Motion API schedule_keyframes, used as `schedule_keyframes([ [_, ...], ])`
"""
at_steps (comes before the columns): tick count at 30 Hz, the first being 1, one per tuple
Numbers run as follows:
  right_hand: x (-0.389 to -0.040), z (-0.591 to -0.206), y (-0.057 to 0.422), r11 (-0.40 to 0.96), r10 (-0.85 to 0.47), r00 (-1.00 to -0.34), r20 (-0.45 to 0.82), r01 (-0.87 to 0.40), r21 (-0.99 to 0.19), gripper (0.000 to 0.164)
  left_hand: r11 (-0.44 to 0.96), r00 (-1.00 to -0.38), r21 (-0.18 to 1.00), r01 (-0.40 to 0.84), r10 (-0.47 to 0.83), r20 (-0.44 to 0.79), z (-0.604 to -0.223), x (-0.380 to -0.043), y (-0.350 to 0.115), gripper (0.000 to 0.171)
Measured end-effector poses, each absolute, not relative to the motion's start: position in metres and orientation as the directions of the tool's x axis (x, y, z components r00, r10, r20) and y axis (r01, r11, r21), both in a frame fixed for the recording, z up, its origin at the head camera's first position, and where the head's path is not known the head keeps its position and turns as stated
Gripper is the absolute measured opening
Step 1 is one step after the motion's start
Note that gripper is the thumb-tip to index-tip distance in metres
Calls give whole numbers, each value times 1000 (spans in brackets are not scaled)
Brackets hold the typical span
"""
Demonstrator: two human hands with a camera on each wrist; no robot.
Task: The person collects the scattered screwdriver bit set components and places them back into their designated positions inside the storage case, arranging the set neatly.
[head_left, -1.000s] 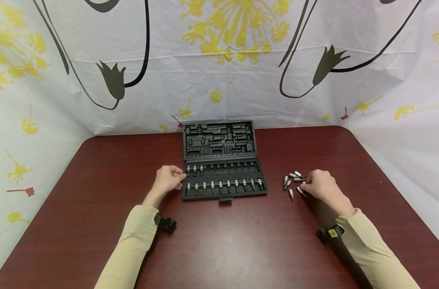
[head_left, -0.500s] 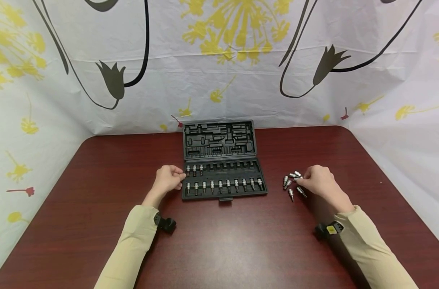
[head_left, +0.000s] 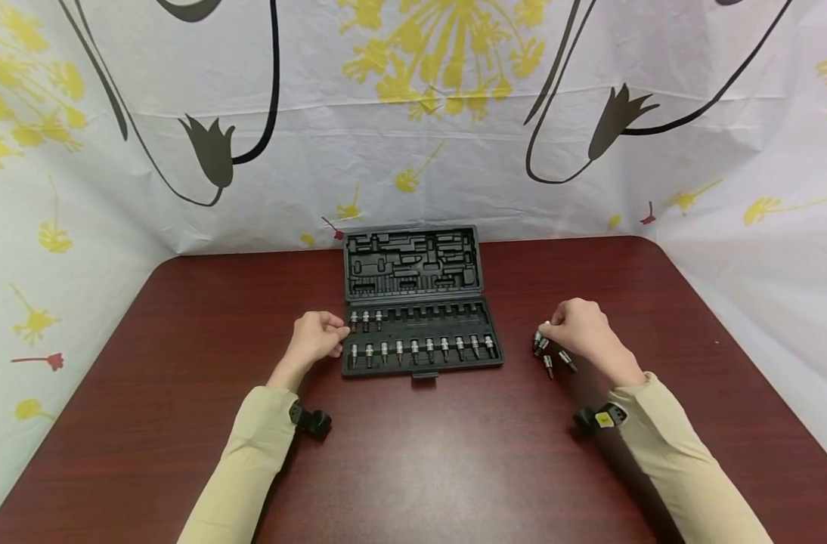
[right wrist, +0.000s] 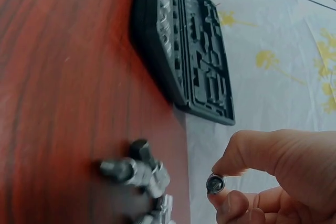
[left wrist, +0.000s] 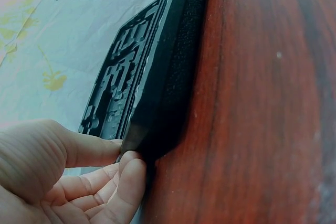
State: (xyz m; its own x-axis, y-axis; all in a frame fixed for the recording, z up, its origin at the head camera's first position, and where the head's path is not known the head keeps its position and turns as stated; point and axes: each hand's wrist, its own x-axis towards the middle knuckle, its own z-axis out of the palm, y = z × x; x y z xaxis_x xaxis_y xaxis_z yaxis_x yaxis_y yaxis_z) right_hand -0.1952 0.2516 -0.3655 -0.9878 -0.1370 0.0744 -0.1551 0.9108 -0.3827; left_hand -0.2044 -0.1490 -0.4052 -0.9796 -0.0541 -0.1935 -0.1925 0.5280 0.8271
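Observation:
A black plastic socket case (head_left: 423, 326) lies unfolded on the table. Its left edge is pinched between the thumb and fingers of my left hand (head_left: 314, 334), as the left wrist view confirms. Several bit sockets (head_left: 415, 347) fill the front row of the case; three bit sockets (head_left: 366, 320) sit at the left of the back row, followed by bare slots. My right hand (head_left: 583, 329) is to the right of the case, over a small pile. Between its thumb and fingers it pinches one bit socket (right wrist: 214, 183), seen end-on. Several loose bit sockets (right wrist: 139, 171) lie beneath and beside it.
The case lid (head_left: 412, 263) leans back toward a patterned white cloth (head_left: 264, 204) behind the table. Dark red-brown wood (head_left: 454, 453) stretches in front of the case. A wrist camera (head_left: 311, 420) is strapped to each forearm.
My right hand has moved left and slightly back, lifting a bit socket off the pile. My left hand has stayed at the case edge.

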Motion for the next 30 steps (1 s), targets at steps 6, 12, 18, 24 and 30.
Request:
schedule_keyframes([
  [6,-199,-362,241,903,-149,-988,41,-153,-402,28,529,-980,827,-191,-54,-192,-405,-204,-149,18],
  [12,-202,-360,231,892,-161,-986,36,-161,-421,24,541,-979,818,-194,-57,-195,-404,-204,-149,17],
  [18,-205,-357,219,885,-164,-985,45,-167,-434,24,546,-980,815,-194,-63,-191,-404,-205,-148,16],
  [24,-208,-356,209,886,-160,-987,31,-158,-436,21,545,-979,815,-197,-66,-193,-404,-204,-147,15],
  [30,-212,-356,203,886,-165,-986,16,-155,-436,22,546,-977,812,-205,-69,-200,-404,-204,-148,16],
])
